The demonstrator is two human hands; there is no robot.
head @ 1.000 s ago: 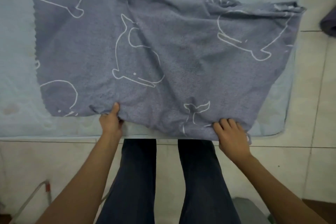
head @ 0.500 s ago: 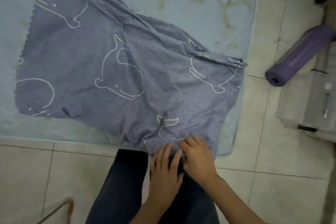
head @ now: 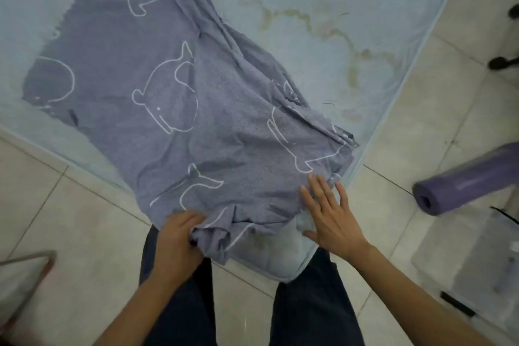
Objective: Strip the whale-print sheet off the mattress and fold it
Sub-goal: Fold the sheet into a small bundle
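Note:
The grey-blue whale-print sheet (head: pixel 174 98) lies doubled over on the pale blue, stained mattress (head: pixel 323 8), its near edge bunched at the mattress corner. My left hand (head: pixel 177 236) grips that bunched near edge just over the corner, above my legs. My right hand (head: pixel 331 213) rests flat with fingers spread on the sheet's right near part, close to the mattress edge, holding nothing.
A rolled purple mat (head: pixel 466 180) lies on the tiled floor to the right, with a clear plastic box (head: pixel 477 267) below it. Chair casters (head: pixel 502 62) show at the far right. A metal frame piece (head: pixel 28 258) pokes in at the lower left.
The view has swung so the mattress corner points at me. My hands, close together half a second ago, have parted: the left now clutches the bunched edge, the right is flat on the sheet.

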